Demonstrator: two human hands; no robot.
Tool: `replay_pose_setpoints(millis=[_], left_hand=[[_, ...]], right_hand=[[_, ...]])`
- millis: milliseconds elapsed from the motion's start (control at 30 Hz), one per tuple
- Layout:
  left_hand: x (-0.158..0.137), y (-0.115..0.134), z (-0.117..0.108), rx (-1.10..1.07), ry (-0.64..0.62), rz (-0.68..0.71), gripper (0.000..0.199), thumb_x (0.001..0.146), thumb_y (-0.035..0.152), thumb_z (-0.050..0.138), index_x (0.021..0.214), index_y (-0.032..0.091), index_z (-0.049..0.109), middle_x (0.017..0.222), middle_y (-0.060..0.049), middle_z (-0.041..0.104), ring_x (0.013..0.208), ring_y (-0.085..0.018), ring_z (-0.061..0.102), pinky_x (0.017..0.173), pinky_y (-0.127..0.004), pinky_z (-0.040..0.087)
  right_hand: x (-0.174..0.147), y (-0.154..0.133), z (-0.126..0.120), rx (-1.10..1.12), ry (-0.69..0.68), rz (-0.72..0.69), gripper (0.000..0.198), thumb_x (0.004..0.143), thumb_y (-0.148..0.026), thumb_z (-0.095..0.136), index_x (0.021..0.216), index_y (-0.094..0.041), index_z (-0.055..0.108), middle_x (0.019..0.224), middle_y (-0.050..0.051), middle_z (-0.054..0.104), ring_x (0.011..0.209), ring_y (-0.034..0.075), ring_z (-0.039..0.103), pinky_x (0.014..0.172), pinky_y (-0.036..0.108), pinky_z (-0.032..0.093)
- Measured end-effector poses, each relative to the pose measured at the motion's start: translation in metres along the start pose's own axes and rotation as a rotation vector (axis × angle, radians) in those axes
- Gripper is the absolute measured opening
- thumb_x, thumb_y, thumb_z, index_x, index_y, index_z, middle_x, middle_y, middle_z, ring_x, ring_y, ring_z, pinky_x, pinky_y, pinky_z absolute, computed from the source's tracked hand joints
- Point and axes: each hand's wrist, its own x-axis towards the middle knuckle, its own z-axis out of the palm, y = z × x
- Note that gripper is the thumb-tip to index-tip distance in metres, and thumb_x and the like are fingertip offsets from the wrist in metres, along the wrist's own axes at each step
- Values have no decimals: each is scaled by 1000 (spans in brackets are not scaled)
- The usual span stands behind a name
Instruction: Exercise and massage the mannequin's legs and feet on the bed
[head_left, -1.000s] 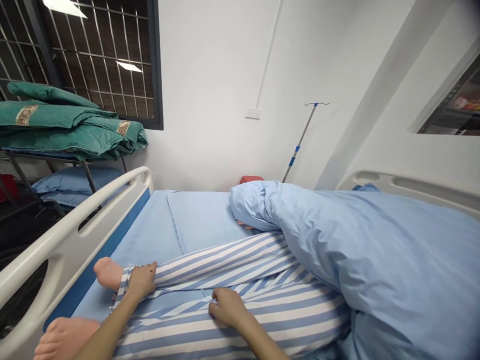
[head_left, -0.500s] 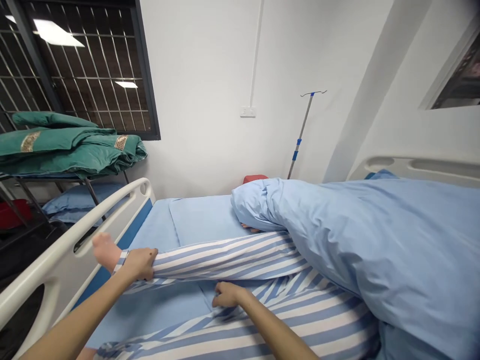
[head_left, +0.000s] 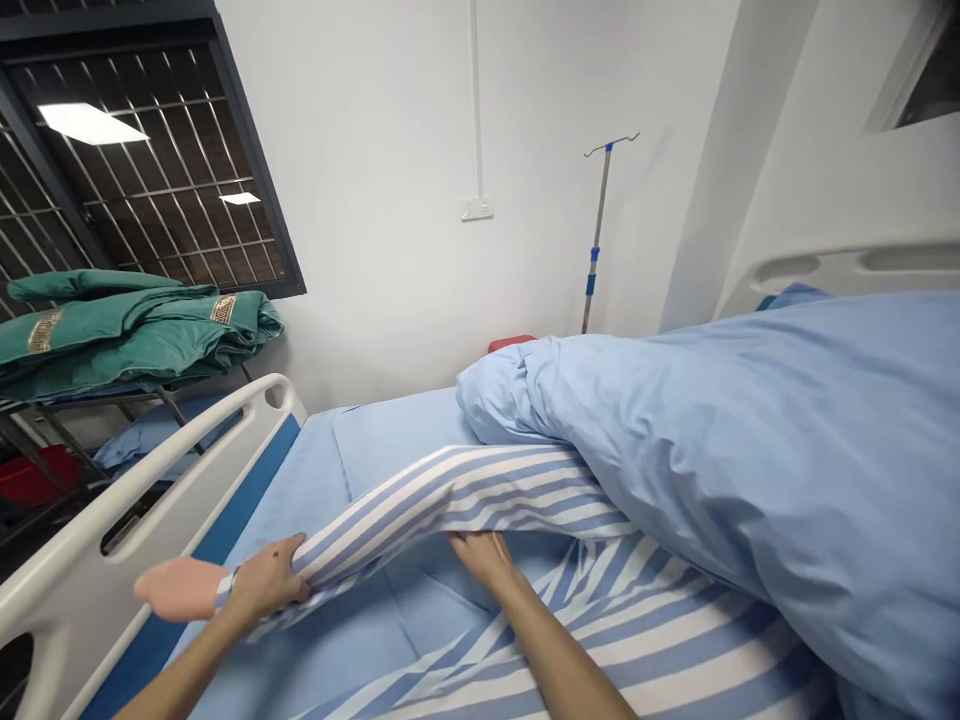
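A leg in blue-and-white striped trousers (head_left: 510, 485) is lifted off the bed and bent at the knee. My left hand (head_left: 266, 580) is closed around its lower shin, just above the ankle. The bare foot (head_left: 180, 588) sticks out beyond my left hand, beside the footboard. Beneath the knee, my right hand (head_left: 480, 552) holds the leg from below, its fingertips hidden behind the striped cloth. The other striped leg (head_left: 660, 640) lies lower on the bed, nearer to me. A light blue quilt (head_left: 712, 430) covers the upper part of both legs.
A white footboard with a blue panel (head_left: 217, 450) borders the left side. Light blue sheet (head_left: 397, 425) shows around the raised leg. Green folded quilts (head_left: 142, 330) are stacked on a rack at the left. An IV pole (head_left: 598, 235) stands by the wall behind the bed.
My right hand has moved from beside the leg to under the knee, which is now raised and bent. My left hand, still on the shin, and the foot sit lower and further left in view.
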Motion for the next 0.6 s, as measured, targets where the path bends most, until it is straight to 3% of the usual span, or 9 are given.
replay_pose_setpoints(millis=[167,333,433,600], left_hand=[[-3,66,20,-235,61,42,46,56,31,58,102,26,56,85,0,65,80,-22,59,60,-26,38],[0,129,38,-401,108,27,49,58,33,58,106,26,54,86,0,66,81,-21,58,62,-26,38],[1,145,53,-434,114,-20,44,60,34,58,103,25,54,84,-1,66,79,-20,59,62,-25,38],[0,145,60,-392,111,-42,44,61,37,58,104,27,53,86,0,66,80,-20,60,60,-24,38]], right_hand=[[12,-1,-26,-21,177,32,30,76,-27,47,98,-14,63,98,12,61,100,25,50,92,35,33],[12,10,-40,-97,359,117,38,73,-23,49,108,-9,54,107,15,52,104,28,43,92,39,31],[12,12,-38,-123,359,130,30,73,-21,47,100,-10,55,96,14,54,96,27,46,88,39,33],[12,11,-36,-189,353,131,24,73,-21,49,94,-12,55,89,12,56,90,25,49,83,38,35]])
